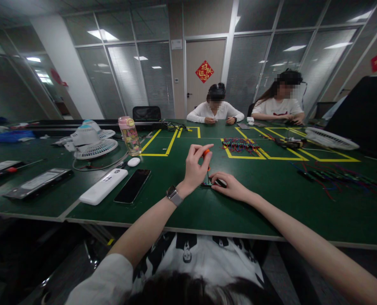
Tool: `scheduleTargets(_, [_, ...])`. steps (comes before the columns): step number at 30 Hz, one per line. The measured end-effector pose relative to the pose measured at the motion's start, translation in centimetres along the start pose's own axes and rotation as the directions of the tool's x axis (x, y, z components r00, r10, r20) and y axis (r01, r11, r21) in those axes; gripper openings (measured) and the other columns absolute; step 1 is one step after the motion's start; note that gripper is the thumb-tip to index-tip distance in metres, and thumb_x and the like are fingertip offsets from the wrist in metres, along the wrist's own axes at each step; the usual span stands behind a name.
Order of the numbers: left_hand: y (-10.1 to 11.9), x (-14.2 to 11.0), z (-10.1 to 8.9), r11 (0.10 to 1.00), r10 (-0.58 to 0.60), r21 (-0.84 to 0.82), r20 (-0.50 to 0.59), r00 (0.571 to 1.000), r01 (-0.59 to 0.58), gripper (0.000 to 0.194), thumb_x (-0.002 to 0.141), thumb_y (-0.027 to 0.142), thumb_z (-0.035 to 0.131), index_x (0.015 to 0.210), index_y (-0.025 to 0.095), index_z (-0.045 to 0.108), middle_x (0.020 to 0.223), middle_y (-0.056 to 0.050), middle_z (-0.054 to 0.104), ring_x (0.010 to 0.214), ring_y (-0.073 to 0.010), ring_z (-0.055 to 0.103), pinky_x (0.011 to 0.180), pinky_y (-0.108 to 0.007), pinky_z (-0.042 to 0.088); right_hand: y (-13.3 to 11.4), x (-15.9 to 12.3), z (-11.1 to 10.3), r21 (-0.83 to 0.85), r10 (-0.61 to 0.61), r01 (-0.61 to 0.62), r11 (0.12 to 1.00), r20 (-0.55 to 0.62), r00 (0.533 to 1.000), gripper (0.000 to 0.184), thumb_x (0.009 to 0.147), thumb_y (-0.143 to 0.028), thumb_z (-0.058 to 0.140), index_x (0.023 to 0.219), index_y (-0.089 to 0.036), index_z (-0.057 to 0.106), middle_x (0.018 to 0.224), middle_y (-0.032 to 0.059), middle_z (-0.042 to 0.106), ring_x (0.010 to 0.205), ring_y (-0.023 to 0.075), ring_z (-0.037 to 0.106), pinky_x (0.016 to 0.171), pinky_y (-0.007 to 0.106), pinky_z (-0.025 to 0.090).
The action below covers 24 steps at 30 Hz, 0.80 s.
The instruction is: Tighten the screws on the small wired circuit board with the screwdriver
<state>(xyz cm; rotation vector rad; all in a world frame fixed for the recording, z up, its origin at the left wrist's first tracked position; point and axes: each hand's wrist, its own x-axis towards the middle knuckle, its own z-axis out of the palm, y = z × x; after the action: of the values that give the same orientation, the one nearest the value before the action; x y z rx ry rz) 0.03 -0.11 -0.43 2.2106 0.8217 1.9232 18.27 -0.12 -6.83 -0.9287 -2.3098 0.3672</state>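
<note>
My left hand (pixel 194 167), with a watch (pixel 173 195) on its wrist, is closed around the orange handle of a screwdriver (pixel 206 152). The screwdriver stands nearly upright, its shaft pointing down at a small circuit board (pixel 206 184) on the green table. My right hand (pixel 230 187) rests low on the table, fingers bent and pressed to the board's right side. A small dark part shows under those fingers; I cannot make out what it is. The screwdriver's tip is too small to see clearly.
On the left lie a phone (pixel 133 186), a white power bank (pixel 103 187), a drink bottle (pixel 130 136) and a small fan (pixel 94 148). Wired boards (pixel 240 145) sit ahead, more boards (pixel 343 176) to the right. Two people sit across the table (pixel 175 220).
</note>
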Motion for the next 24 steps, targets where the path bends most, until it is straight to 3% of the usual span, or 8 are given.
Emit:
scheduleTargets(5, [0.01,-0.06,-0.15,0.998,-0.018,-0.059,0.052,0.998,0.021,0.033,0.100,0.025,0.031,0.122,0.020,0.056,0.101,-0.006,0.060,0.093,-0.0147,0.057,0.085,-0.028,0.045,0.01,-0.01,-0.01,0.006,-0.008,0.008,1.000,0.011,1.000,0.003,0.085,-0.023,0.062,0.087,-0.020,0.063,0.109,0.0088,0.065,0.102,0.0236,0.062,0.092,0.040,0.047])
scheduleTargets(11, [0.26,-0.03,-0.05,0.999,-0.011,0.043,-0.022,1.000,0.012,0.023,0.089,0.036,0.059,0.105,0.022,0.067,0.091,-0.003,0.049,0.085,-0.0142,0.052,0.081,-0.027,0.045,-0.06,-0.02,-0.03,0.001,-0.011,0.011,1.000,0.016,1.000,0.004,0.086,-0.024,0.061,0.087,-0.020,0.061,0.108,0.0090,0.065,0.102,0.0237,0.061,0.091,0.040,0.047])
scheduleTargets(19, [-0.12,0.01,-0.03,0.996,-0.044,-0.072,0.039,0.998,0.046,0.032,0.100,0.026,0.035,0.122,0.019,0.057,0.100,-0.006,0.061,0.093,-0.0144,0.058,0.086,-0.027,0.046,-0.15,-0.02,-0.11,-0.007,-0.027,0.027,1.000,0.018,0.999,0.005,0.087,-0.024,0.060,0.089,-0.020,0.062,0.108,0.0088,0.065,0.103,0.0229,0.061,0.092,0.038,0.047])
scheduleTargets(24, [0.07,0.18,-0.16,0.993,-0.089,-0.076,0.041,0.995,0.092,0.029,0.096,0.031,0.046,0.117,0.020,0.062,0.103,-0.006,0.061,0.094,-0.0147,0.059,0.087,-0.028,0.047,-0.17,-0.02,-0.12,-0.005,-0.028,0.028,1.000,0.018,0.999,0.004,0.087,-0.024,0.060,0.088,-0.020,0.062,0.109,0.0087,0.065,0.102,0.0232,0.061,0.092,0.039,0.047])
